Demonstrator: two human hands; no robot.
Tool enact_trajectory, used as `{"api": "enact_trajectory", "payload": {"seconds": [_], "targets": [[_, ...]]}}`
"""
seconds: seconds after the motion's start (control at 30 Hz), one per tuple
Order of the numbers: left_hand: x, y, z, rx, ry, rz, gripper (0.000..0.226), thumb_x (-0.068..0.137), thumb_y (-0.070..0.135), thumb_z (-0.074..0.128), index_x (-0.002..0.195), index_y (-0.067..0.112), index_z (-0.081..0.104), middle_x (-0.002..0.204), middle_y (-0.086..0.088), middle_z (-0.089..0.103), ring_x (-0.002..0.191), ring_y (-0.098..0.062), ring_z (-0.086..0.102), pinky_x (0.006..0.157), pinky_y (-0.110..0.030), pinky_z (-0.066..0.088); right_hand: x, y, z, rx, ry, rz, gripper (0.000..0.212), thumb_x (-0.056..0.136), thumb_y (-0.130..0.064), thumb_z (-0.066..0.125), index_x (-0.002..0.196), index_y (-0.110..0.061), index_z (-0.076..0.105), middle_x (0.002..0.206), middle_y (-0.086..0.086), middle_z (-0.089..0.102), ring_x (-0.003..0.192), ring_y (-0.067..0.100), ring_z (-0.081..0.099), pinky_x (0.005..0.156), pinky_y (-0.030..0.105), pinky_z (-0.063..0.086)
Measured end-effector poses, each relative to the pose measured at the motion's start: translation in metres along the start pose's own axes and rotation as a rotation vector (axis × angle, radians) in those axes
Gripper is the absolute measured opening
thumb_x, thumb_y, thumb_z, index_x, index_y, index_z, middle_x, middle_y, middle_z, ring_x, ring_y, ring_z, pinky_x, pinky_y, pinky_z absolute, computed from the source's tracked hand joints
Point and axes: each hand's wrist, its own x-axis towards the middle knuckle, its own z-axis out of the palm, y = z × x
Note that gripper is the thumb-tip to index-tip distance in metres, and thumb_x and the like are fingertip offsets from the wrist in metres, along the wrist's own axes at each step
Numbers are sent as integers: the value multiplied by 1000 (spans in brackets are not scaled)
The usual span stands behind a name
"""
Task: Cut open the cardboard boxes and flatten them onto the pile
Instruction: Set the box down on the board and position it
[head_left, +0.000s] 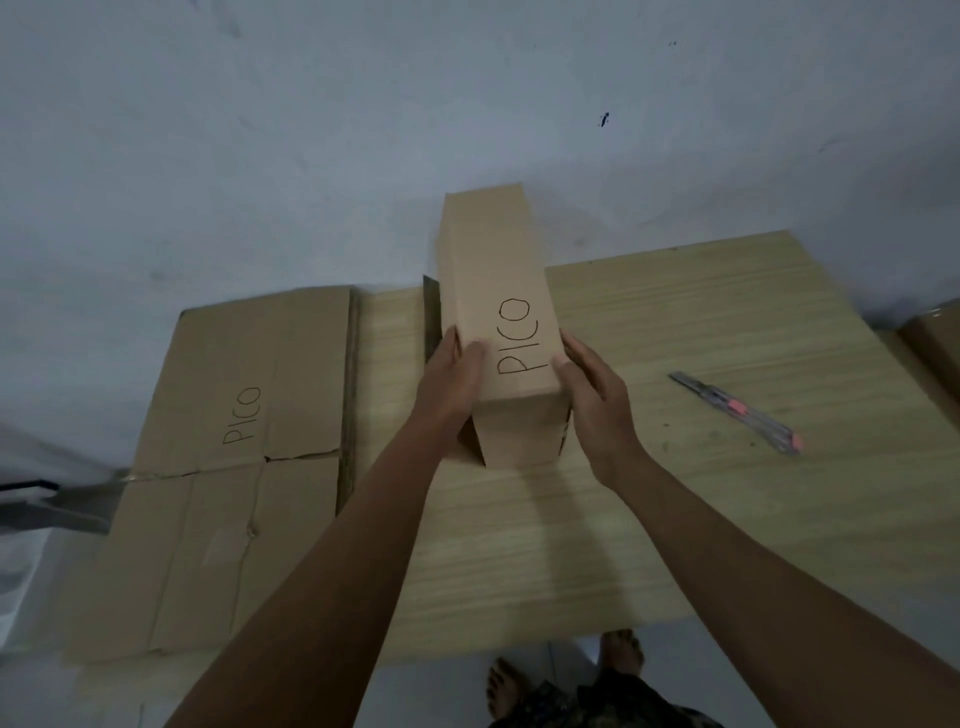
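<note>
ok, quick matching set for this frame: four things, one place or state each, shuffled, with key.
Things:
1. upright box
2. flattened cardboard
3. utility knife
4. table

States:
A. lies untouched, to the right of the hands
B. held between left hand and right hand
C. lies flat at the left, marked PICO
D. wood-grain surface under everything

Pairs: 1-B, 2-C, 3-A, 4-D

— Seen on the wooden table (727, 322)?
— A tall cardboard box (498, 291) marked "PICO", standing near the middle, gripped at both sides: left hand (452, 379) curled round its left edge, right hand (592, 400) against its right.

— And to the left?
— Flattened cardboard pile (234, 457), also marked "PICO", overhanging the table's left edge.

— To the right?
— A utility knife (737, 413) lying flat, well apart from the box. Bare feet (561, 670) below the near edge.
</note>
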Motion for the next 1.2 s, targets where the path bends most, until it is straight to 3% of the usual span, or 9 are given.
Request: {"api": "enact_trajectory", "payload": {"seconds": [0.13,0.27,0.43,0.6,0.7,0.9,1.03,1.1,1.2], "targets": [[-2,12,7,12,71,-27,53,73,74,72,109,36,64,101,20,67,94,-1,63,80,-23,49,-6,5,-3,3,-33,6,37,104,-19,44,135,-20,65,133,-9,66,127,5,58,111,40,46],[-4,-9,-1,36,93,-148,120,37,92,75,134,23,55,122,7,66,109,-18,65,99,-43,53,-8,12,-12,-162,-43,-165,34,96,-1,58,125,-14,70,129,-4,68,124,1,58,111,28,44],[-5,-27,-10,147,87,-161,141,37,98,65,153,26,29,152,-11,42,132,-33,50,111,-51,42,-8,24,-6,-407,-179,-311,33,90,-13,71,123,-18,73,132,-6,66,132,11,52,115,29,39],[3,-42,-22,37,-47,-352,83,69,66,79,138,27,54,135,0,59,117,-24,58,97,-44,50,-7,40,-6,-589,89,-89,50,85,-40,74,131,-20,68,142,0,59,141,25,43,120,44,30],[-5,-72,-21,-37,-144,-419,47,83,49,74,124,32,61,128,0,63,115,-23,59,100,-45,50,-6,48,-27,-864,94,261,81,88,-64,60,156,-28,33,166,4,23,154,23,13,123,52,12],[-22,-107,-2,-143,-252,-527,24,89,34,65,111,24,65,122,-4,64,106,-22,61,86,-35,49,-27,48,-57,-1019,273,321,84,83,-74,54,144,-19,43,138,16,47,128,37,46,103,47,40],[-19,-104,24,195,-67,-248,54,84,34,66,134,18,54,143,-12,54,120,-27,57,97,-36,48,-45,65,-65,-1056,350,263,77,82,-73,58,132,-15,51,128,17,50,119,39,49,94,47,45],[-16,-95,37,447,-4,-28,88,84,39,67,158,16,25,165,-16,21,148,-30,28,118,-41,32,-42,64,-67,-1043,343,286,78,81,-74,57,131,-15,50,129,16,49,121,39,49,96,47,45],[-9,-84,58,734,20,255,87,90,43,56,162,18,14,169,-14,-1,156,-28,0,124,-51,13,-36,58,-72,-1047,297,339,80,82,-76,54,133,-16,49,132,14,48,125,36,47,100,46,42]]}}
